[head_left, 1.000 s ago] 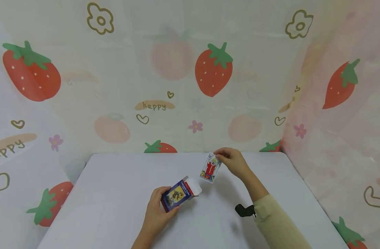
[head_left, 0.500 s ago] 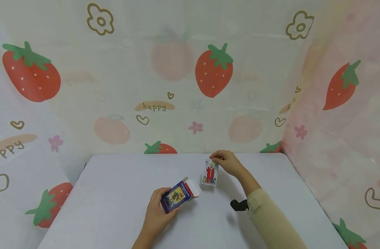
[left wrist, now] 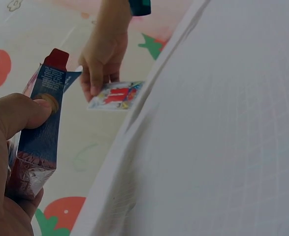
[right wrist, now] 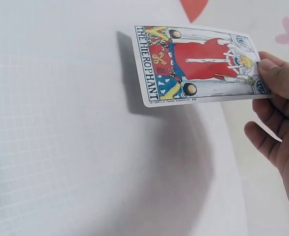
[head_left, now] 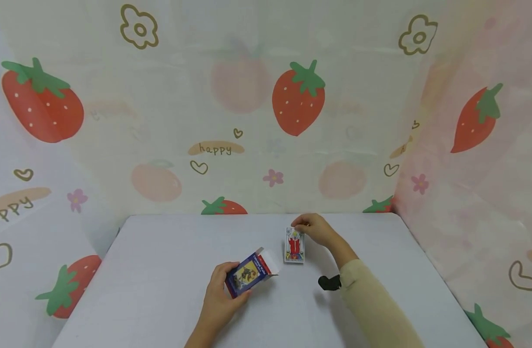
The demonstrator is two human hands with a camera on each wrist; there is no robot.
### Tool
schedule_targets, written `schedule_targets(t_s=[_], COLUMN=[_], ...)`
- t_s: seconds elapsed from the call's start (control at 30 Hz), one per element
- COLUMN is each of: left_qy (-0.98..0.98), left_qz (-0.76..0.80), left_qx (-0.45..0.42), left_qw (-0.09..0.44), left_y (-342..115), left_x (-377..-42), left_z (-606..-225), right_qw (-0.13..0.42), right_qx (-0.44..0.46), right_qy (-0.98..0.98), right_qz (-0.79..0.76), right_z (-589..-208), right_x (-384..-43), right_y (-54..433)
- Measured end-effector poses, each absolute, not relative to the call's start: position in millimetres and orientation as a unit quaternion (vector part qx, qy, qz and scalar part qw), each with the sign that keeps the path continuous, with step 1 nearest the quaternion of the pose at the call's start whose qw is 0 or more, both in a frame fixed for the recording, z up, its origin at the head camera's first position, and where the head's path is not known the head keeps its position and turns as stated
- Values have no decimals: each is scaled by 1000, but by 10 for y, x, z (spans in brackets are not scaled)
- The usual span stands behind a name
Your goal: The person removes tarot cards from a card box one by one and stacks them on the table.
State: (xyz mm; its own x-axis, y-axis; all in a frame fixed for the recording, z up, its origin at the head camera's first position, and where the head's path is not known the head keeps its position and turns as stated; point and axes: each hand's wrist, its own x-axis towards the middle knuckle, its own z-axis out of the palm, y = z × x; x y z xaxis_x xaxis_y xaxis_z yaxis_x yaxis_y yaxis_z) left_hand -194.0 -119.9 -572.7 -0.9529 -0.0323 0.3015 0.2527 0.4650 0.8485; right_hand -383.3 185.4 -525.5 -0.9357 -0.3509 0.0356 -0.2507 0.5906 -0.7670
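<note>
My left hand holds a blue and red tarot card box between thumb and fingers, its white flap opened toward the right. In the left wrist view the thumb lies on the narrow side of the box. My right hand pinches a tarot card by its top end, face up. The right wrist view shows the card printed "The Hierophant", with a red-robed figure, low above the white tabletop and casting a shadow on it. The inside of the box is hidden.
A white-covered table lies under both hands, its far edge just behind the card. Backdrop sheets with strawberries rise behind and at both sides. A black device sticks out at the right sleeve.
My right hand has lowered the card toward the table and slightly nearer, turning it from slanted to straight. The left hand and box have stayed in place.
</note>
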Motion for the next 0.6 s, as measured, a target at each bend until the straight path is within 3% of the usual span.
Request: schedule_targets(t_s=[0.6], left_qy=[-843], left_qz=[-515], left_qx=[-68], left_qw=[136], left_y=[-1209], left_x=[-1948], left_z=[-5763], right_qw=[63], right_qx=[-144], right_qy=[906], right_qz=[-394], right_z=[-5505], right_x=[-3929], right_y=[1798])
